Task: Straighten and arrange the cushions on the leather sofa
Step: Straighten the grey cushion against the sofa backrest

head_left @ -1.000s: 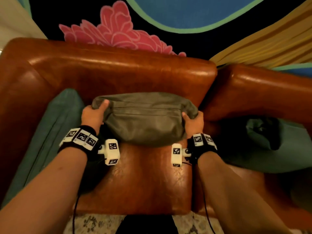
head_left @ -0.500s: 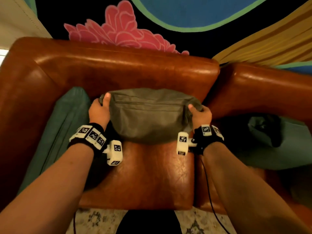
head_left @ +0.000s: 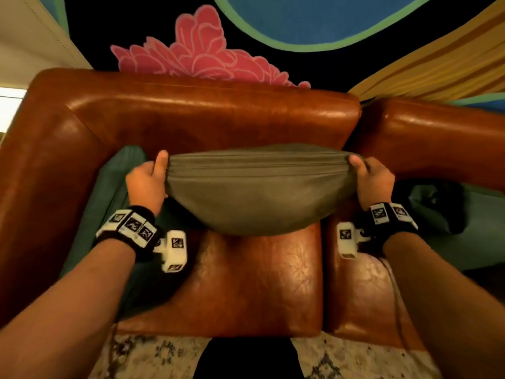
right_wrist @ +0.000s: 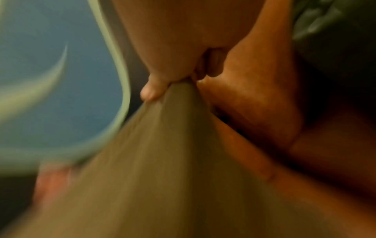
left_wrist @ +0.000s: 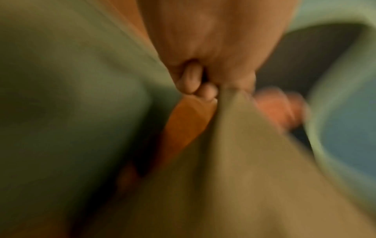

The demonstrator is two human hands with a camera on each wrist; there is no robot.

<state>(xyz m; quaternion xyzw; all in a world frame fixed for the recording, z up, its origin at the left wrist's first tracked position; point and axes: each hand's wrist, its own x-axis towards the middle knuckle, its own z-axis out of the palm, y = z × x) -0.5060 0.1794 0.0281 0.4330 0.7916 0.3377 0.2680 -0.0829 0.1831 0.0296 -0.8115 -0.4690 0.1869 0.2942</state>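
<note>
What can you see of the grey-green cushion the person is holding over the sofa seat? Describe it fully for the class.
The grey-green cushion is soft, matte fabric with a seam or zip line running along its top edge. It is pulled taut between its two upper corners: the left hand pinches one, the right hand the other. Its belly sags in a curve towards the brown leather seat; whether it touches cannot be told. It hangs in front of the sofa back, between two teal cushions.
</note>
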